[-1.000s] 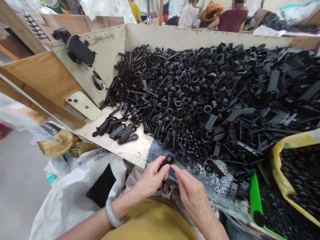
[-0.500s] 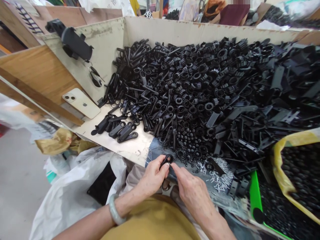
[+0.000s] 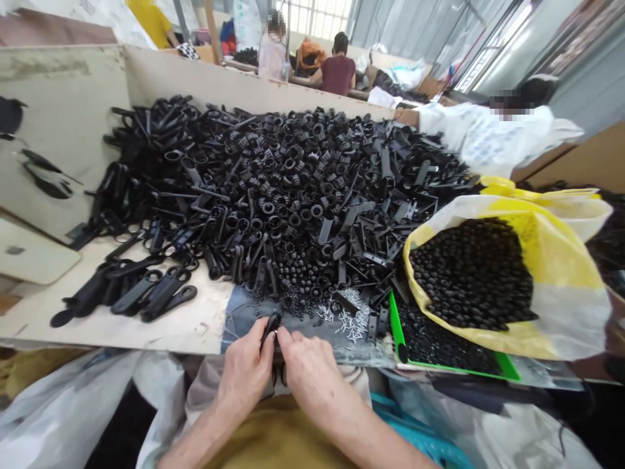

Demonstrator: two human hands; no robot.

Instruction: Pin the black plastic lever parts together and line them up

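My left hand (image 3: 248,359) is closed around a black plastic part with a ringed end (image 3: 272,322), held upright just above the table's front edge. My right hand (image 3: 308,359) is beside it with fingers curled and pressed together at the part's right side. A tiny pale spot shows at those fingertips, but what they pinch is too small to make out. Beyond my hands lie small black balls (image 3: 297,280) and a scatter of silver pins (image 3: 355,319) on blue cloth (image 3: 303,329). Similar long black ring-ended parts (image 3: 168,293) lie in a group at the left.
A big heap of black plastic parts (image 3: 273,163) fills the walled table. To the right, a yellow-and-white sack (image 3: 571,273) of black pieces stands by a green tray (image 3: 398,329). A phone (image 3: 36,251) leans at the left. Other people (image 3: 338,73) sit farther back.
My view has swung right and up, bringing the sack, the green tray and the people behind into sight. Both hands stay together at the black part.
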